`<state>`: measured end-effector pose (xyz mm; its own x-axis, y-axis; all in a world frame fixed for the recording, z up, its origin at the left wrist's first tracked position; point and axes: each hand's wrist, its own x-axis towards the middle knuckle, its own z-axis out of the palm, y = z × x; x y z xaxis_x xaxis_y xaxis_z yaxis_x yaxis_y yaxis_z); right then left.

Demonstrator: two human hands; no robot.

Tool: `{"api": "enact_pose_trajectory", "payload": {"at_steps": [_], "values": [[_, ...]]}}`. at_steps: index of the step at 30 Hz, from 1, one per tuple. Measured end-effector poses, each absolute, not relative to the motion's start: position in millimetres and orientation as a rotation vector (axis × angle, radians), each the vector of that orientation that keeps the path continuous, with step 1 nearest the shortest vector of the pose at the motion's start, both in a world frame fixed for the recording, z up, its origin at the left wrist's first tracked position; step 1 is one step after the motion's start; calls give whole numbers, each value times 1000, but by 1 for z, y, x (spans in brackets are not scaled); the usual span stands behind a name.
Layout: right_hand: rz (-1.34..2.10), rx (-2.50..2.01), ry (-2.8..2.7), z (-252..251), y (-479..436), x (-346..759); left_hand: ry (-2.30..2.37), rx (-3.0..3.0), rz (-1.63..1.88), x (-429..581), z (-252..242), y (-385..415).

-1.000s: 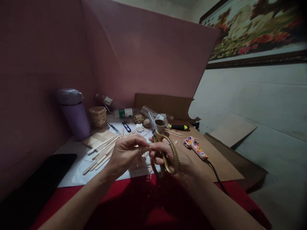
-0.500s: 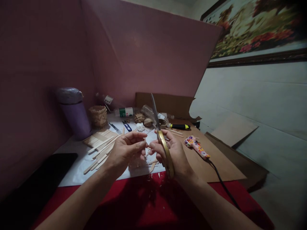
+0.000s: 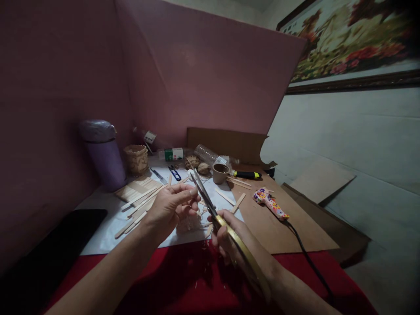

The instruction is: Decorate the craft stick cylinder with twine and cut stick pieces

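Note:
My right hand (image 3: 246, 237) grips gold-handled scissors (image 3: 210, 202), their blades pointing up and left and slightly apart. Close to the blade tips, my left hand (image 3: 170, 204) is closed in a pinch. What lies between its thumb and finger is too small to make out. Beneath my left hand is a clear or pale object (image 3: 188, 225), partly hidden. Wooden craft sticks (image 3: 140, 215) lie in a loose pile left of that hand. More craft sticks (image 3: 239, 203) rest beyond the scissors.
Behind the hands stand a brown cup (image 3: 221, 175), twine balls (image 3: 204, 168), plastic bottles (image 3: 173, 154) and a woven basket (image 3: 136, 159). A purple bottle (image 3: 106, 164) is at left. A flowered glue gun (image 3: 271, 204) with a cord lies on cardboard (image 3: 305, 236) at right.
My right hand has moved down and right, tilting the scissors from nearly upright to leaning left, blades by my left fingertips. The brown cup and nearby sticks have come into fuller view.

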<state>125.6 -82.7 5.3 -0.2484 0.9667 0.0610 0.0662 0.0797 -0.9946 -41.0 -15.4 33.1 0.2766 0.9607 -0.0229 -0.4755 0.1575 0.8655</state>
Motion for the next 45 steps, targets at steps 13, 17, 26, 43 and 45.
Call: {"api": "enact_pose_trajectory", "payload": {"at_steps": [13, 17, 26, 43, 45], "values": [[1337, -1018, -1578, -3, -82, 129, 747, 879, 1063, -42, 34, -13], [1361, -1026, -1560, -6, -83, 128, 751, 897, 1058, -43, 32, -12], [1362, -1034, -1456, -15, -85, 125, 755, 881, 1035, -42, 26, -11], [1290, -1081, -1252, -25, -86, 110, 763, 910, 1052, -38, 30, -16], [1271, -1094, -1209, -24, -84, 113, 739, 915, 1052, -38, 31, -16]]}}
